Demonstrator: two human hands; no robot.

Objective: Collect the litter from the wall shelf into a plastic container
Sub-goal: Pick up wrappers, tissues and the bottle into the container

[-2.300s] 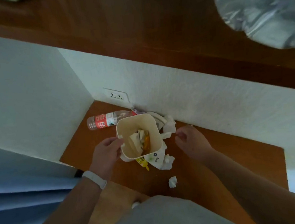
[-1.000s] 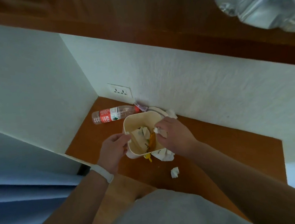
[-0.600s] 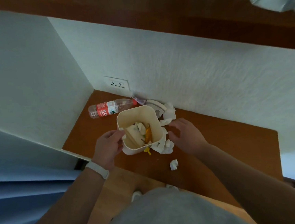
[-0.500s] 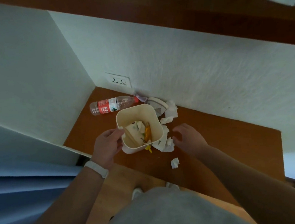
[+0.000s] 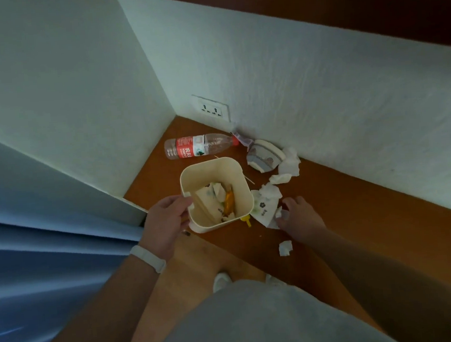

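Note:
A cream plastic container [image 5: 208, 163] stands on the wooden wall shelf [image 5: 364, 213] with paper scraps and an orange wrapper inside. My left hand [image 5: 166, 222] grips its left rim. Just right of the container lies a crumpled white printed wrapper [image 5: 264, 207]. My right hand [image 5: 298, 216] is down on the wrapper's right edge, with thumb and fingertips pinching a white fold. More litter lies around: a plastic bottle [image 5: 198, 148] with a red label, a small grey round tub [image 5: 264, 156], tissues [image 5: 289, 162] by the wall, and a small tissue wad [image 5: 285, 248].
White walls close the shelf at the back and left, with a wall socket [image 5: 210, 109] in the corner. A blue curtain [image 5: 36, 269] hangs at the left. A yellow scrap [image 5: 246, 219] peeks from under the container. The shelf's front edge runs below my hands.
My right hand dropped a scrap into the container, drew back to the right and has come down onto the printed wrapper. My left hand has stayed on the rim.

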